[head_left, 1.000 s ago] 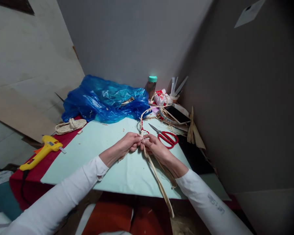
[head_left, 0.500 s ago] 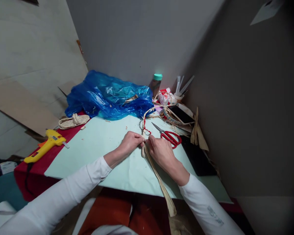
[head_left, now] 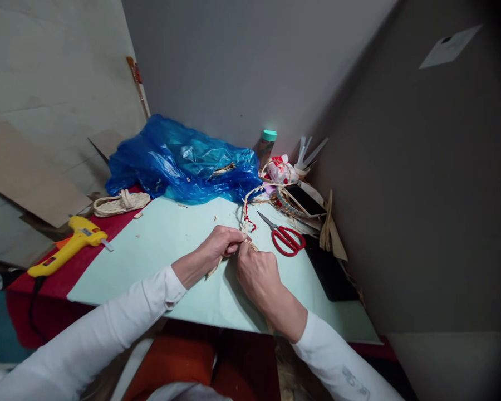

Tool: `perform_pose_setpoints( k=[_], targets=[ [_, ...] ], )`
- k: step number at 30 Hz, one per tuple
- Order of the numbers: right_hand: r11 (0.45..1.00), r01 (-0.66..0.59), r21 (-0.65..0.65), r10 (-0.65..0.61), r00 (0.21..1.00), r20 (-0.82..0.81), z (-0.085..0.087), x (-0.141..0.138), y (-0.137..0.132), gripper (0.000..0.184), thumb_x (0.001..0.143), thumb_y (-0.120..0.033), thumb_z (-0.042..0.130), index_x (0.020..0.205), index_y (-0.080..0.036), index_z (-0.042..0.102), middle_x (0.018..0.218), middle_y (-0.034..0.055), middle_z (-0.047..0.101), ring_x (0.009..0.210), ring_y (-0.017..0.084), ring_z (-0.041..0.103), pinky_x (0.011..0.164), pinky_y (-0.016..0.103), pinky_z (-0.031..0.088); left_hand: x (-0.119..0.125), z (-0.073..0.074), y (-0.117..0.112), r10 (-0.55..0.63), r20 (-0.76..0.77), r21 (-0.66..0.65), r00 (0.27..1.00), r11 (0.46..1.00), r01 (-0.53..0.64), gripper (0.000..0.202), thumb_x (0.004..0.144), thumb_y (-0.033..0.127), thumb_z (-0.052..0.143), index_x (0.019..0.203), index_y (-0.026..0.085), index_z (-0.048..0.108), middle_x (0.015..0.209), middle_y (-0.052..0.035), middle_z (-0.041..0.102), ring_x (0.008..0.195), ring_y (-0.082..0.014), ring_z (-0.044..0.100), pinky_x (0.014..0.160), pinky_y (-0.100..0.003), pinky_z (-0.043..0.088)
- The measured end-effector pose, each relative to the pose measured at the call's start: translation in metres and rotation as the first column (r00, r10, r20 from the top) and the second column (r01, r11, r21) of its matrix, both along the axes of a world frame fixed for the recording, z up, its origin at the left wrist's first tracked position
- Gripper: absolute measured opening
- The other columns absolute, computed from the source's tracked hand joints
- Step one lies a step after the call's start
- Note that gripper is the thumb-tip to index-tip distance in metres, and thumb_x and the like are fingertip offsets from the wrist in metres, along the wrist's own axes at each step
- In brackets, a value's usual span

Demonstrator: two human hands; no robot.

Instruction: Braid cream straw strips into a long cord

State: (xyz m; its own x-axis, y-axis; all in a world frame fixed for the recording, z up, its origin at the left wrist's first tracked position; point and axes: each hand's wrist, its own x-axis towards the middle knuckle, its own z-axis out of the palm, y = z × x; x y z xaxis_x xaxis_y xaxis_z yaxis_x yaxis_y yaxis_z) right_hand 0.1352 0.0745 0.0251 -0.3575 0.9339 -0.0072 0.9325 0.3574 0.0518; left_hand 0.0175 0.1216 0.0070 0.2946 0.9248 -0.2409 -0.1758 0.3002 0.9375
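A pale braided cord [head_left: 245, 201] curves down from the clutter at the back to my fingers, with a red string [head_left: 253, 225] beside its lower end. My left hand [head_left: 222, 245] is closed, pinching the cord's lower end between thumb and fingers. Close against it, my right hand [head_left: 259, 273] is closed on loose strands of the same straw-like fibre, knuckles up. A strand end [head_left: 214, 269] pokes out below my left hand. The exact grip of the right fingertips is hidden. Red-handled scissors [head_left: 287, 239] lie just right of my hands.
A blue plastic bag [head_left: 171, 161] fills the back left. A yellow glue gun [head_left: 69, 248] and a small woven sandal [head_left: 121, 204] lie at the left edge. A phone [head_left: 305, 199], a green-capped bottle [head_left: 267, 143] and a dark flat panel [head_left: 330, 270] are at the right and back.
My right hand has turned over and moved slightly down and left. The long strands that hung over the table edge are now mostly hidden by it. A strand end now shows below my left hand.
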Motion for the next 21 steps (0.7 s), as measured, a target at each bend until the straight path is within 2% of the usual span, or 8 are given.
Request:
perform_pose_setpoints(
  k=[4, 7, 9, 10, 13, 15, 18, 21],
  targets=[
    [0.997, -0.071, -0.040, 0.065, 0.987, -0.144, 0.013, 0.023, 0.002, 0.031, 0.095, -0.035, 0.041, 0.092, -0.013, 0.063, 0.069, 0.0107, 0.067, 0.060, 0.020, 0.062, 0.053, 0.028, 0.028, -0.006, 0.001, -0.002, 0.005, -0.011, -0.011, 1.000, 1.000, -0.005, 0.018, 0.065, 0.022, 0.069, 0.074, 0.007, 0.066, 0.051, 0.0037, 0.046, 0.040, -0.0006, 0.022, 0.042, -0.021, 0.008],
    [0.999, 0.035, 0.015, -0.025, 0.901, -0.432, 0.024, 0.046, 0.016, 0.042, 0.096, -0.046, 0.036, 0.079, -0.017, 0.062, 0.068, 0.0063, 0.065, 0.063, 0.017, 0.059, 0.058, 0.027, 0.031, -0.007, 0.002, -0.001, -0.011, 0.018, 0.011, 1.000, 1.000, 0.011, 0.022, 0.067, 0.024, 0.070, 0.079, 0.006, 0.067, 0.060, -0.0017, 0.055, 0.041, 0.0001, 0.023, 0.043, -0.021, 0.008],
    [0.996, -0.030, -0.087, -0.032, 0.773, -0.633, 0.022, 0.053, 0.028, 0.035, 0.095, -0.042, 0.040, 0.083, -0.017, 0.062, 0.074, 0.0051, 0.065, 0.069, 0.016, 0.058, 0.063, 0.026, 0.035, -0.007, 0.001, 0.001, -0.016, 0.017, 0.006, 1.000, 1.000, 0.016, 0.023, 0.066, 0.024, 0.070, 0.080, 0.006, 0.067, 0.061, -0.0022, 0.056, 0.041, 0.0001, 0.024, 0.043, -0.021, 0.008],
    [0.974, -0.127, -0.185, -0.050, 0.680, -0.731, 0.018, 0.053, 0.032, 0.031, 0.093, -0.042, 0.043, 0.086, -0.017, 0.061, 0.078, 0.0047, 0.064, 0.071, 0.015, 0.057, 0.064, 0.026, 0.036, -0.007, 0.001, 0.001, -0.011, 0.008, 0.001, 1.000, 1.000, 0.011, 0.022, 0.065, 0.023, 0.070, 0.079, 0.006, 0.066, 0.057, -0.0005, 0.053, 0.041, 0.0000, 0.023, 0.043, -0.021, 0.008],
    [0.813, -0.399, -0.424, -0.279, 0.371, -0.885, 0.000, 0.044, 0.041, 0.028, 0.088, -0.044, 0.049, 0.085, -0.017, 0.055, 0.075, 0.0014, 0.057, 0.063, 0.012, 0.052, 0.058, 0.023, 0.037, -0.005, 0.000, 0.001, 0.006, -0.051, 0.010, 0.999, 1.000, -0.005, 0.018, 0.066, 0.023, 0.067, 0.074, 0.007, 0.064, 0.048, 0.0051, 0.042, 0.040, -0.0010, 0.021, 0.042, -0.021, 0.008],
    [0.758, -0.432, -0.488, -0.413, 0.261, -0.872, -0.011, 0.036, 0.042, 0.026, 0.085, -0.043, 0.053, 0.082, -0.017, 0.051, 0.067, -0.0026, 0.048, 0.053, 0.008, 0.041, 0.049, 0.021, 0.030, -0.005, 0.000, 0.000, -0.005, -0.119, 0.055, 0.993, 0.998, 0.012, 0.013, 0.068, 0.022, 0.063, 0.070, 0.009, 0.062, 0.047, 0.0053, 0.042, 0.039, -0.0018, 0.022, 0.042, -0.021, 0.010],
    [0.773, -0.375, -0.511, -0.450, 0.244, -0.859, -0.019, 0.031, 0.040, 0.021, 0.083, -0.038, 0.054, 0.082, -0.017, 0.051, 0.061, -0.0058, 0.038, 0.049, 0.007, 0.029, 0.045, 0.020, 0.021, -0.006, 0.000, 0.000, -0.021, -0.222, 0.151, 0.975, 0.987, 0.056, 0.011, 0.069, 0.021, 0.059, 0.069, 0.010, 0.061, 0.051, 0.0033, 0.049, 0.043, -0.0045, 0.035, 0.044, -0.020, 0.020],
    [0.791, -0.360, -0.495, -0.433, 0.244, -0.868, -0.020, 0.032, 0.037, 0.021, 0.085, -0.038, 0.051, 0.078, -0.018, 0.051, 0.058, -0.0064, 0.034, 0.048, 0.007, 0.026, 0.045, 0.022, 0.020, -0.007, 0.000, 0.000, 0.008, -0.317, 0.230, 0.948, 0.971, 0.069, 0.016, 0.070, 0.022, 0.060, 0.083, 0.012, 0.060, 0.062, 0.0004, 0.060, 0.055, -0.0101, 0.051, 0.051, -0.020, 0.033]
  ],
)
